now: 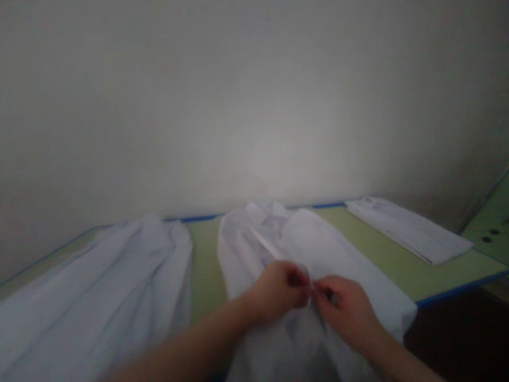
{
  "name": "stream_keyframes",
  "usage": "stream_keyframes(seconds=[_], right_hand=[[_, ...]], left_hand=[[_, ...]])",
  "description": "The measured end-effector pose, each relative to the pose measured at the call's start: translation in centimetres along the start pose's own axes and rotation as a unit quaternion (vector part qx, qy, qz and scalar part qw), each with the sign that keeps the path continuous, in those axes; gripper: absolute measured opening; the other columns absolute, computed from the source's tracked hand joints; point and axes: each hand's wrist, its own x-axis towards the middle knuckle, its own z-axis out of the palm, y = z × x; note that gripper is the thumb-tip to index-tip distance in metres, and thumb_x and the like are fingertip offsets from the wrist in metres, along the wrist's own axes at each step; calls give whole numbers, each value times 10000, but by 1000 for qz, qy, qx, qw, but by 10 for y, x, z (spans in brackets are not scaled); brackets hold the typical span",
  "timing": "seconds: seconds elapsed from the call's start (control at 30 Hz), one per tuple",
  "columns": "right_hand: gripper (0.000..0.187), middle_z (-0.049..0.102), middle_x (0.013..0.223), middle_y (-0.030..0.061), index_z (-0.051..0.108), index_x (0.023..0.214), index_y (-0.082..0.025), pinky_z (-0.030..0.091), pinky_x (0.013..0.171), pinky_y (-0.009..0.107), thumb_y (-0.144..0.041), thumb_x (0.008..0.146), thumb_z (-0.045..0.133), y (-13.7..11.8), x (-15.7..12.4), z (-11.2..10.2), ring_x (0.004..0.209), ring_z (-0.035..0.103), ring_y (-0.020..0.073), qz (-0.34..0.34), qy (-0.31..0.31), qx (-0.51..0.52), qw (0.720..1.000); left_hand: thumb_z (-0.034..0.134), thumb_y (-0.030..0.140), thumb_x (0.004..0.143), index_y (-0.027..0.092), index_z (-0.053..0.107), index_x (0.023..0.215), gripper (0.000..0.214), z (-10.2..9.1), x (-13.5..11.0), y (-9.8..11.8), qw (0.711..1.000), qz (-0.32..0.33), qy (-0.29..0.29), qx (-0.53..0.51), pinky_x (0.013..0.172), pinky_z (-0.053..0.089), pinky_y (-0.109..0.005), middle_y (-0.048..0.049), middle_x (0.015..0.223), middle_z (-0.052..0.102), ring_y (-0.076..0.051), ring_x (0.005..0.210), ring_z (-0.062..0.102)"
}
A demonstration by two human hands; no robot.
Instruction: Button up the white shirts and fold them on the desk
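A white shirt point(318, 249) lies spread on the green table point(204, 265), collar toward the wall. My left hand point(278, 292) and my right hand point(345, 307) meet over the shirt's front opening. Both hands are closed in a pinch on the shirt's front edges, fingertips almost touching. The picture is blurred, so what sits between the fingertips cannot be made out.
A loose pile of white cloth point(91, 297) covers the left part of the table. A folded white garment point(409, 231) lies at the far right. The table has a blue edge point(457, 291); a second green surface point(493, 223) stands at the right. A plain wall rises behind.
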Motion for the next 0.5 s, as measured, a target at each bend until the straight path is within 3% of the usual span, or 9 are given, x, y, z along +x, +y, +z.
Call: stream_keyframes(seconds=[0.17, 0.33, 0.5], right_hand=[[183, 610, 696, 12, 646, 780, -197, 402, 629, 251, -201, 833, 472, 4, -5, 1, 657, 548, 132, -108, 4, -57, 993], [252, 630, 869, 66, 597, 1045, -172, 422, 748, 317, -156, 832, 464, 12, -11, 1, 802, 544, 177, -236, 8, -93, 967], [292, 629, 868, 66, 586, 1098, -180, 429, 751, 310, -165, 850, 432, 13, -14, -5, 810, 551, 175, -238, -30, -41, 970]], left_hand=[[589, 180, 649, 142, 603, 767, 124, 2, 2, -3, 999, -14, 14, -34, 517, 413, -209, -8, 626, 625, -125, 574, 579], [581, 159, 639, 143, 614, 734, 102, 1, 2, -2, 1000, -12, 12, -24, 509, 408, -202, -1, 611, 621, -122, 569, 578], [577, 167, 643, 136, 638, 719, 102, 1, 1, -2, 999, -21, 5, -35, 520, 419, -204, -13, 634, 641, -123, 578, 587]])
